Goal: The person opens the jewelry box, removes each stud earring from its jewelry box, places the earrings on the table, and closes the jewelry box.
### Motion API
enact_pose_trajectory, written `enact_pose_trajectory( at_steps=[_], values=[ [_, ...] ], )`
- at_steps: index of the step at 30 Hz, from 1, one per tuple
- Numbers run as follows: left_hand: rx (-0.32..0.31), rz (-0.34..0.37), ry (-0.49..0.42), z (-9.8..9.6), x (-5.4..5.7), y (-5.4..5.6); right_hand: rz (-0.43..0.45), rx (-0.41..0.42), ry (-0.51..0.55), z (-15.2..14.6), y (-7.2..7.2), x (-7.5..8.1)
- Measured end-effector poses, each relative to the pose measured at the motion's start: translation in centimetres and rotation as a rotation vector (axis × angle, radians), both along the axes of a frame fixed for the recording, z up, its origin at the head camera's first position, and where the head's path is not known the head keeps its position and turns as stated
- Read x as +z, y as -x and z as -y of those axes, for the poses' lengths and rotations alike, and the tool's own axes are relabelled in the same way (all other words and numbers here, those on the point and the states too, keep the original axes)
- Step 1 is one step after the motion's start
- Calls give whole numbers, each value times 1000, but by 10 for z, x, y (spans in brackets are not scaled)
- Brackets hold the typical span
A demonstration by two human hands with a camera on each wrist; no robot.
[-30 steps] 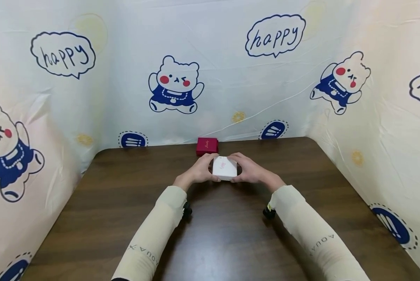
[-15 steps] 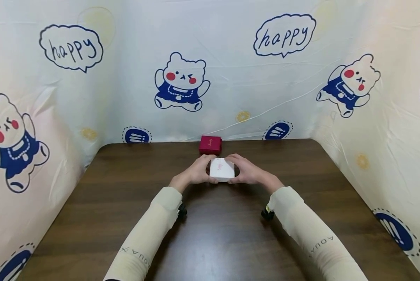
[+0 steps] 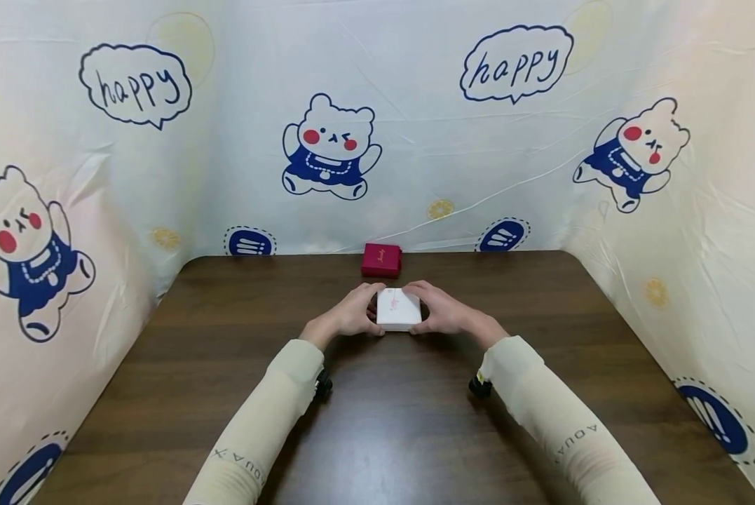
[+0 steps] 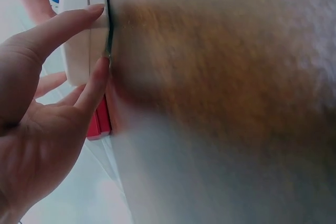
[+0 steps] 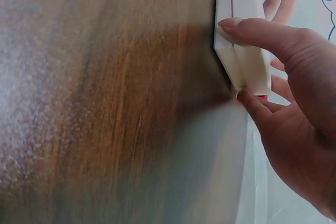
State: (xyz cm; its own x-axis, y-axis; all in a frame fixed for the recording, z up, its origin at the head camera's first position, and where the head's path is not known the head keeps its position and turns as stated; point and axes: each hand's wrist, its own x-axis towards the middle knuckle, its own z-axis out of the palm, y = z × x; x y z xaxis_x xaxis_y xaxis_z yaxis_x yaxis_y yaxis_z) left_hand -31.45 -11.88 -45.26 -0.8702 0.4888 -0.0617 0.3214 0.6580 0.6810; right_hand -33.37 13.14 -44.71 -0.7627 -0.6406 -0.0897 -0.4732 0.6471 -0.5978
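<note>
A small white gift box (image 3: 399,307) with pink lettering on its lid sits between both hands near the middle of the table. A thin seam runs along its side between lid and base. My left hand (image 3: 352,310) grips its left side, with the thumb on the front face and the other fingers toward the back. On the opposite side my right hand (image 3: 443,308) holds it the same way, its thumb (image 5: 239,26) lying across the seam at the front. The box's underside is right at the tabletop in both wrist views.
Behind the white box, near the table's far edge, stands a dark red box (image 3: 381,260) with gold script on top. The brown wooden table (image 3: 377,435) is enclosed by a pale curtain (image 3: 415,154) printed with bears and "happy" bubbles.
Both hands have brought the white box slightly toward me and left, widening the gap to the red box. Their grip stays the same. The head view has shifted a little.
</note>
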Motion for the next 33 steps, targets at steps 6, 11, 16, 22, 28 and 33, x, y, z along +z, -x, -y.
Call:
enact_pose_trajectory(
  at_steps=[6,11,16,22,28,33],
  values=[
    [-10,15,-7,1,-3,1,30,10,-20,1,0,1],
    [-9,22,3,2,-2,0,17,17,-37,3,1,3],
    [-6,40,2,2,-3,0,-10,13,-51,8,0,7],
    [-12,49,-3,3,-7,2,-42,22,-81,16,0,8],
    [-14,52,1,2,-8,2,-61,27,-118,20,2,4],
    [-10,42,21,2,-8,2,-74,30,-122,22,2,6]
  ],
)
